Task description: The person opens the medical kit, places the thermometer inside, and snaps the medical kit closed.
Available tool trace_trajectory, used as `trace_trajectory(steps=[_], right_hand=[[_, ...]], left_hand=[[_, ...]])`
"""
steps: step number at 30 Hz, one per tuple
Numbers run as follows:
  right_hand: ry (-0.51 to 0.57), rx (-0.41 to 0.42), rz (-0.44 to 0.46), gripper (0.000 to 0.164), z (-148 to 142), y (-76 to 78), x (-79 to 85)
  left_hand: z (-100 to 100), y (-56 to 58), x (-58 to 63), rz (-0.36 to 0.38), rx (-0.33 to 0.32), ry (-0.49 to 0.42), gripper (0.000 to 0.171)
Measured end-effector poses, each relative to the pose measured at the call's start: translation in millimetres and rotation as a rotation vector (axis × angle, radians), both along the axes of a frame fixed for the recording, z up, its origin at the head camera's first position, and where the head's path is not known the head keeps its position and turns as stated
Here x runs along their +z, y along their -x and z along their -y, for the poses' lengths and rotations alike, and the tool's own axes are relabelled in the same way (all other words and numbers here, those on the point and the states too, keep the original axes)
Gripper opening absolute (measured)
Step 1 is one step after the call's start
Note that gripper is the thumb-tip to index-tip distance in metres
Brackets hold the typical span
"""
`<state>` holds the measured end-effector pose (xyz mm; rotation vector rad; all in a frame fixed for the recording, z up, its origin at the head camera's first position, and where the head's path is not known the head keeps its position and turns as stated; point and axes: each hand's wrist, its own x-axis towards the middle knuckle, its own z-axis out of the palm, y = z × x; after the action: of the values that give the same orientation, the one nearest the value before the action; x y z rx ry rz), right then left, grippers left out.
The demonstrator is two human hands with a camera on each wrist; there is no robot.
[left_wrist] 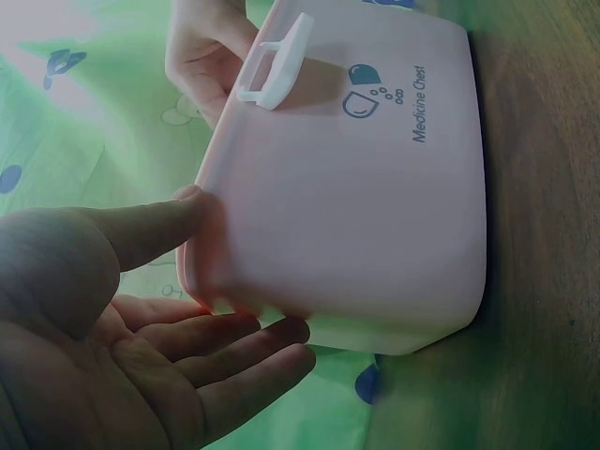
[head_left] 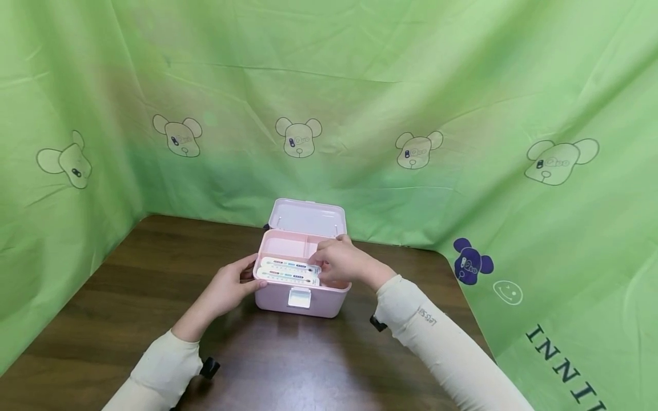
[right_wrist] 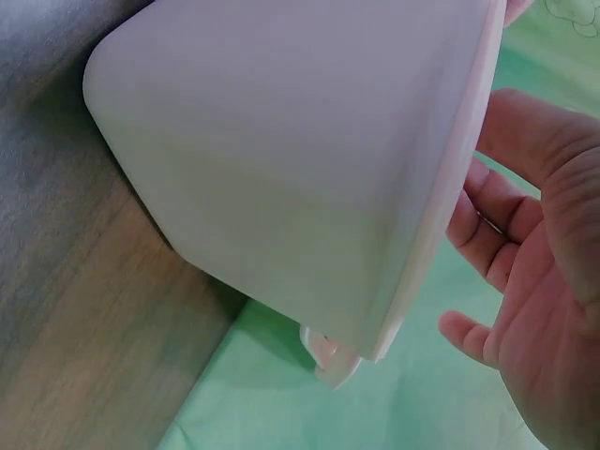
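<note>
A pink medicine chest (head_left: 297, 299) stands on the table with its lid (head_left: 307, 217) raised at the back. Inside it, at the front left, lie two slim white packages (head_left: 288, 275) side by side, printed with a long stripe and small coloured marks. My left hand (head_left: 232, 283) touches the chest's front left corner, thumb at the rim and fingers straight along the side, as the left wrist view shows. From the right, my right hand (head_left: 341, 261) reaches over the rim with bent fingers at the packages' right end. The chest wall hides those fingertips in the right wrist view (right_wrist: 525, 216).
The chest has an inner tray with divided compartments (head_left: 284, 245) at the back. A white latch (head_left: 299, 298) hangs on its front. Brown wooden table (head_left: 169, 257) surrounds it, and a green printed curtain (head_left: 360, 103) encloses the back and sides.
</note>
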<state>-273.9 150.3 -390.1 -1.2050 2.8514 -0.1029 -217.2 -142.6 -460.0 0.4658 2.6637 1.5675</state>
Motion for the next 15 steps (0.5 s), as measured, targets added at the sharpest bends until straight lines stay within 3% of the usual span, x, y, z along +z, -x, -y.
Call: trace_trajectory(steps=[9,15], right_hand=[[-0.010,-0.014,-0.072,0.027,0.9,-5.8,0.7],[0.087,-0.012,-0.095,0.023,-7.1,-9.6,0.5]], left_hand=[[-1.2,1.6,0.1,0.007,0.011,0.019,0.069],[2.9,0.6,-0.3,0.041,0.003,0.002,0.072]])
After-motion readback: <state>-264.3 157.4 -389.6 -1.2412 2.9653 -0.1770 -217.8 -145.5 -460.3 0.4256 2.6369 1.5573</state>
